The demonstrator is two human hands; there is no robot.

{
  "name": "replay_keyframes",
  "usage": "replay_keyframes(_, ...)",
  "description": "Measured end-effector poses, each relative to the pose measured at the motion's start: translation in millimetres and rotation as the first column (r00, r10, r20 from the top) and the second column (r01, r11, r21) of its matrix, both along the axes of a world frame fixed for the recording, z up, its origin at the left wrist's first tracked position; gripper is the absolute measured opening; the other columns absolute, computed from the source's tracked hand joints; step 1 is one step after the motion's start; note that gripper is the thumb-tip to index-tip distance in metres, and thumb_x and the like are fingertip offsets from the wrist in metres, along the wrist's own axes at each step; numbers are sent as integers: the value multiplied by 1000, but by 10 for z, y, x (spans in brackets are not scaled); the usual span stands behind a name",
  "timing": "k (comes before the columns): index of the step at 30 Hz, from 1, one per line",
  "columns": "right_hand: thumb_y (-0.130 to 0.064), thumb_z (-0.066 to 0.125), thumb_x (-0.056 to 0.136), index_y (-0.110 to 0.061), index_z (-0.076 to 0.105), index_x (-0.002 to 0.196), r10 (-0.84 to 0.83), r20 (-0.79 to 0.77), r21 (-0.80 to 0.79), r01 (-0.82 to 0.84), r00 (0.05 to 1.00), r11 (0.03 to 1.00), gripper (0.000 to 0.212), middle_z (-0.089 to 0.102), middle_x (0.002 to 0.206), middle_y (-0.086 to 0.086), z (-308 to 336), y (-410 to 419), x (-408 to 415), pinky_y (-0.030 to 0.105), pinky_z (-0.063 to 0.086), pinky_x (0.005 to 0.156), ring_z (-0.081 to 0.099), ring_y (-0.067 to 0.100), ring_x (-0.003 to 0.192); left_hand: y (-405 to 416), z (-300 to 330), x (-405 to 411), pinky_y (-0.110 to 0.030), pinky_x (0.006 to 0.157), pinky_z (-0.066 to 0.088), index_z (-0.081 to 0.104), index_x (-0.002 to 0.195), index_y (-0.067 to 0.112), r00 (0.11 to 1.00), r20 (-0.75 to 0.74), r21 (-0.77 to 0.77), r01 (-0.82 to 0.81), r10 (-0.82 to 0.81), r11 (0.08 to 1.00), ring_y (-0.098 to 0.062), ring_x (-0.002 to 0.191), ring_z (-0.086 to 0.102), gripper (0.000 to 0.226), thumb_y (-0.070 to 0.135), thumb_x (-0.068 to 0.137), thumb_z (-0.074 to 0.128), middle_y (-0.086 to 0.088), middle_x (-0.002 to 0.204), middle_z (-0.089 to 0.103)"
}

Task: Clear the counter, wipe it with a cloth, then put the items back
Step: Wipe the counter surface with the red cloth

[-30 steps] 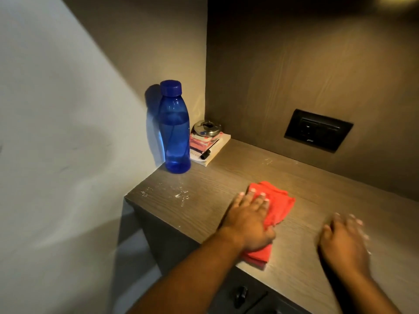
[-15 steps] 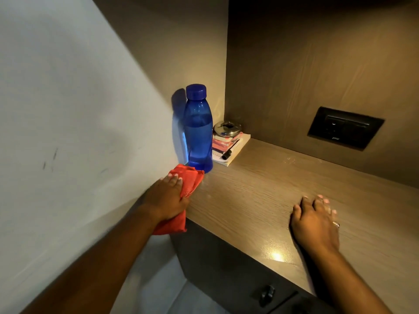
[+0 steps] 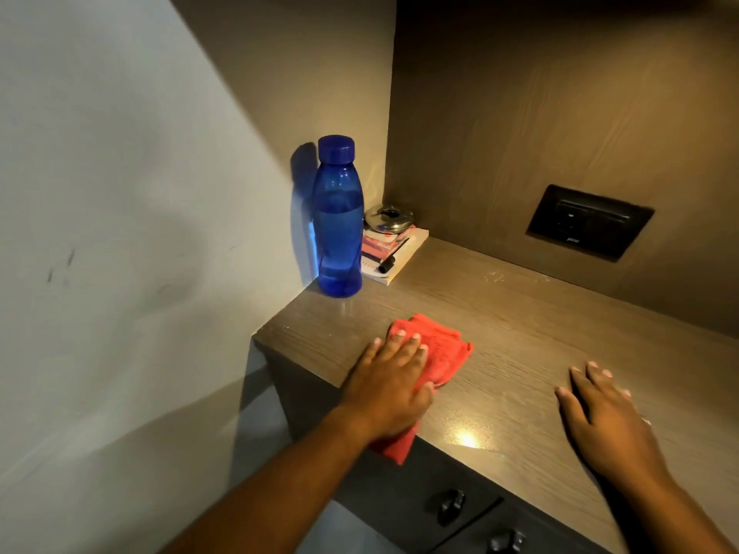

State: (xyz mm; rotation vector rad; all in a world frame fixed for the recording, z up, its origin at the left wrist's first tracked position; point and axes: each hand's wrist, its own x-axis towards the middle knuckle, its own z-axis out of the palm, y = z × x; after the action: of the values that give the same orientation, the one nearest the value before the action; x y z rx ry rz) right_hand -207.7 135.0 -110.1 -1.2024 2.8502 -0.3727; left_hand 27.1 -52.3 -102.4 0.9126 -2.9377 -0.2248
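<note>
At the counter's front edge: we were mid-wipe on the counter (image 3: 520, 333).
Left hand (image 3: 390, 389): we pressed it flat, fingers spread, on the cloth (image 3: 440, 353).
Cloth: it peeked out at the hand's 1 o'clock; one corner hung off the edge.
Right hand (image 3: 608, 417): open, flat, empty, bracing us.
Next: bottle (image 3: 338, 217) and books (image 3: 394, 253) at 12 o'clock likely needed clearing.

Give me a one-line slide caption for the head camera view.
Left hand presses a red cloth on the wooden counter; right hand flat beside it.
</note>
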Motion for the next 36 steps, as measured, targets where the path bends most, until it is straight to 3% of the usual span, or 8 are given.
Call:
replay_keyframes(4,-58,21,93,-20,34,148,-2,-4,15,2,1000,1000,68,28,158,4,4,43,-4,42,18,118,22,21,147,-540,-6,436,-46,118,2,17,151,25,982,-1,-77,-189,189,979,-22,148,7,58,48,97,20,0,161,13)
replay_keyframes(7,-52,29,97,-20,34,148,-6,7,7,6,1000,1000,61,26,159,3,1,31,-24,41,16,120,20,20,148,-951,1,853,-48,117,14,29,148,16,948,27,-148,-310,317,939,-29,145,21,63,48,94,23,-8,157,26)
replay_keyframes(11,-49,29,98,-19,34,148,-32,-5,16,32,999,999,58,24,160,5,-30,6,-25,42,14,120,18,23,149,-1026,-27,738,-49,118,8,19,151,12,915,39,-91,-397,402,913,-31,147,13,66,49,96,15,-11,160,17)
replay_keyframes(17,-47,27,99,-16,30,149,-53,0,18,53,999,998,59,22,161,7,-9,-60,22,42,8,120,13,24,149,-444,-22,-93,-41,115,-8,8,151,14,983,30,-54,-179,181,982,-27,148,0,62,46,99,16,-8,161,5)
replay_keyframes(22,-51,22,99,-19,24,151,-38,24,21,37,999,999,62,16,162,4,11,-2,25,41,9,120,10,21,150,-340,24,-115,-38,114,-5,2,152,18,999,49,45,-17,15,999,-20,148,-6,62,45,99,20,-2,161,-1)
replay_keyframes(28,-52,23,98,-19,24,152,-29,18,7,29,999,1000,63,16,162,3,-34,23,5,38,8,120,11,20,150,-749,37,58,-43,117,1,7,152,23,985,20,53,-175,174,983,-18,148,-6,60,46,99,22,2,162,3)
replay_keyframes(33,-50,25,98,-19,25,152,-36,15,-10,36,999,999,62,17,162,3,-67,-2,-25,37,7,119,10,19,150,-614,66,-669,-49,119,1,6,152,17,947,15,74,-320,320,945,-27,148,-2,62,45,98,20,-5,162,3)
replay_keyframes(36,-50,25,98,-19,25,152,-34,13,-16,34,999,999,62,16,162,2,-70,-18,-41,35,5,119,10,17,150,-285,104,-1222,-50,119,-3,8,152,13,950,22,115,-312,312,943,-28,148,-2,65,43,96,22,-9,162,3)
